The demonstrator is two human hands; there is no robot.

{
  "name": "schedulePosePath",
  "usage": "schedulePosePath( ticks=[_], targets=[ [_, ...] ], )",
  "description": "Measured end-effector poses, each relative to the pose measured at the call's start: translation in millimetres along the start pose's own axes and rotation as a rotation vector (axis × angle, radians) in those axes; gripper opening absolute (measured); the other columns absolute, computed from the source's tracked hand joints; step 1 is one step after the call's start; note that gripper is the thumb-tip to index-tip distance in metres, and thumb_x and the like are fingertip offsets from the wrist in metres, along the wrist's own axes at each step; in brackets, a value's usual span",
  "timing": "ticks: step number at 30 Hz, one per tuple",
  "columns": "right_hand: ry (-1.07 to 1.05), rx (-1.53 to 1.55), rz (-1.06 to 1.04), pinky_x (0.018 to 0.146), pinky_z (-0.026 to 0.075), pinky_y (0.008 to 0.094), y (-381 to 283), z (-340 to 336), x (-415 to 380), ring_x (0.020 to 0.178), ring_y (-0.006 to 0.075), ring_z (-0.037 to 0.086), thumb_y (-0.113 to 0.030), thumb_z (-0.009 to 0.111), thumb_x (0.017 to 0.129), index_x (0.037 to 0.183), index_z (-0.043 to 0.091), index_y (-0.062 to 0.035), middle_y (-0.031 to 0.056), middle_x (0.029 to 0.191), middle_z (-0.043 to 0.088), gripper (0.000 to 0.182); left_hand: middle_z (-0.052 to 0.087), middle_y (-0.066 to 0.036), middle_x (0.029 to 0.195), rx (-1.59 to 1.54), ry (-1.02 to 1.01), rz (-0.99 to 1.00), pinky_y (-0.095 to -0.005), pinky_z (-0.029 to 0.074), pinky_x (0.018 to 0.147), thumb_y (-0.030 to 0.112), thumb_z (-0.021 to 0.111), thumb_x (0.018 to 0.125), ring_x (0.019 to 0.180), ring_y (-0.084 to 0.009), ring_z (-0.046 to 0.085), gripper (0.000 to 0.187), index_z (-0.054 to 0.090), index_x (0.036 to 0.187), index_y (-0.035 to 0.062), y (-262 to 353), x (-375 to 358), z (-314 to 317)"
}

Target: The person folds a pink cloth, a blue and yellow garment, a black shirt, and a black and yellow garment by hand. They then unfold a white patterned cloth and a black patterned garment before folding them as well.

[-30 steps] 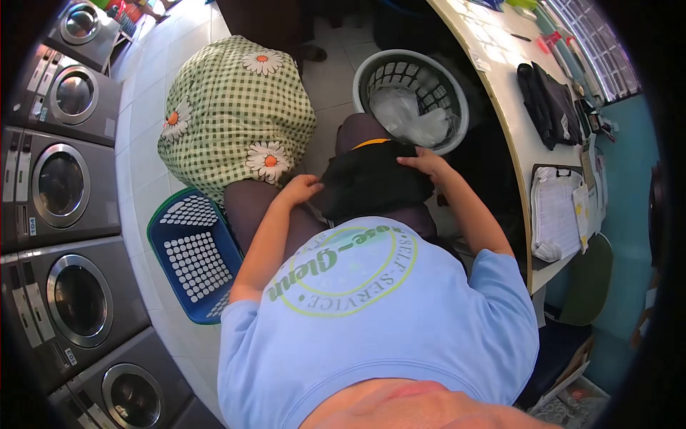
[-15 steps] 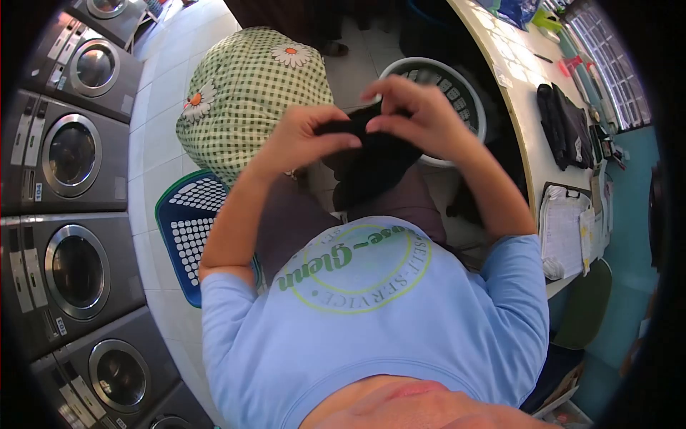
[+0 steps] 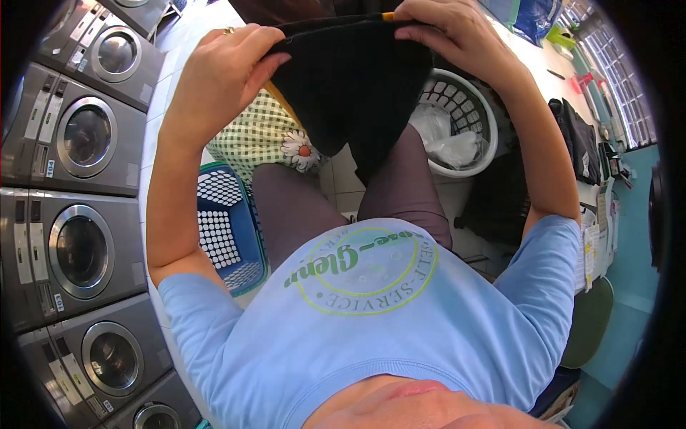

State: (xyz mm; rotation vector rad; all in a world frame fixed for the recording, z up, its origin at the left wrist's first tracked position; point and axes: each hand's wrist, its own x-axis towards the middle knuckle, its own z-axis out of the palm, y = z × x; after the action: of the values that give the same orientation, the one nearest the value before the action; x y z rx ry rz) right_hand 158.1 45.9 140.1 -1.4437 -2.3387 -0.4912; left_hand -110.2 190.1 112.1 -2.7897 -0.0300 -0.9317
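A black garment (image 3: 350,79) with yellow-orange trim hangs spread out above my thighs, its upper edge stretched between both hands. My left hand (image 3: 225,79) pinches the corner on the left side of the view; a ring shows on one finger. The other upper corner is gripped by my right hand (image 3: 464,36), thumb below and fingers on top. Behind the garment, a green checked bundle with daisies (image 3: 250,132) is partly covered.
Blue-green basket (image 3: 232,222) on the floor at left; white basket (image 3: 493,136) with clear plastic bags at right. Dark front-loading machines (image 3: 82,250) line the left side. A long table (image 3: 554,82) along the right bears folded dark clothes (image 3: 579,139) and papers.
Both hands have moved apart and farther up in the view. The black garment, bunched between them before, is now spread wide. The plastic bags in the white basket have come into sight.
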Motion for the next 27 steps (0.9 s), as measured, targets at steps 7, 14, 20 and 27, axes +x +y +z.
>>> schedulePosePath(
  ticks=[7, 14, 20, 27],
  targets=[
    [0.052, -0.295, -0.008, 0.094, 0.036, 0.0505, -8.3, -6.1, -6.5, 0.085, 0.0221, 0.058, -0.011, 0.064, 0.079, 0.088, 0.055, -0.0101, 0.0029, 0.085, 0.054, 0.013, 0.061, -0.008, 0.088, 0.126, 0.184, -0.034, -0.0339, 0.045, 0.074, 0.01, 0.066, 0.078, 0.078, -0.0278, 0.059, 0.017, 0.06, 0.092, 0.0047, -5.9, 2.4, 2.5],
    [0.219, 0.396, 0.232, 0.067, 0.045, 0.0311, 13.0, 21.0, -12.6, 0.077, 0.0201, 0.054, -0.001, 0.062, 0.078, 0.091, 0.052, -0.0062, 0.0073, 0.082, 0.049, 0.018, 0.053, 0.004, 0.07, -0.642, -0.144, -0.544, -0.0154, 0.035, 0.055, 0.024, 0.063, 0.088, 0.066, 0.0007, 0.047, 0.019, 0.058, 0.092, 0.0066, -12.7, -2.7, 20.3],
    [0.174, 0.735, 0.624, 0.061, 0.039, 0.0262, 30.7, 57.7, -9.2, 0.072, 0.0124, 0.046, -0.002, 0.059, 0.082, 0.091, 0.048, -0.0048, 0.0058, 0.081, 0.046, 0.015, 0.06, 0.0, 0.079, -0.872, 0.032, -0.685, -0.0197, 0.044, 0.063, 0.024, 0.062, 0.088, 0.073, -0.0061, 0.056, 0.021, 0.058, 0.099, 0.0069, -24.8, 7.0, 64.4],
    [0.328, 1.324, 0.503, 0.074, 0.044, 0.0256, -31.1, 66.8, 27.6, 0.084, 0.0092, 0.051, -0.024, 0.043, 0.098, 0.101, 0.051, -0.0041, 0.0044, 0.09, 0.053, 0.022, 0.055, 0.004, 0.077, -0.735, 0.14, -0.633, -0.0179, 0.043, 0.063, 0.007, 0.068, 0.081, 0.072, -0.0035, 0.052, 0.023, 0.055, 0.1, 0.0046, 37.9, 52.3, 43.8]
  ],
)
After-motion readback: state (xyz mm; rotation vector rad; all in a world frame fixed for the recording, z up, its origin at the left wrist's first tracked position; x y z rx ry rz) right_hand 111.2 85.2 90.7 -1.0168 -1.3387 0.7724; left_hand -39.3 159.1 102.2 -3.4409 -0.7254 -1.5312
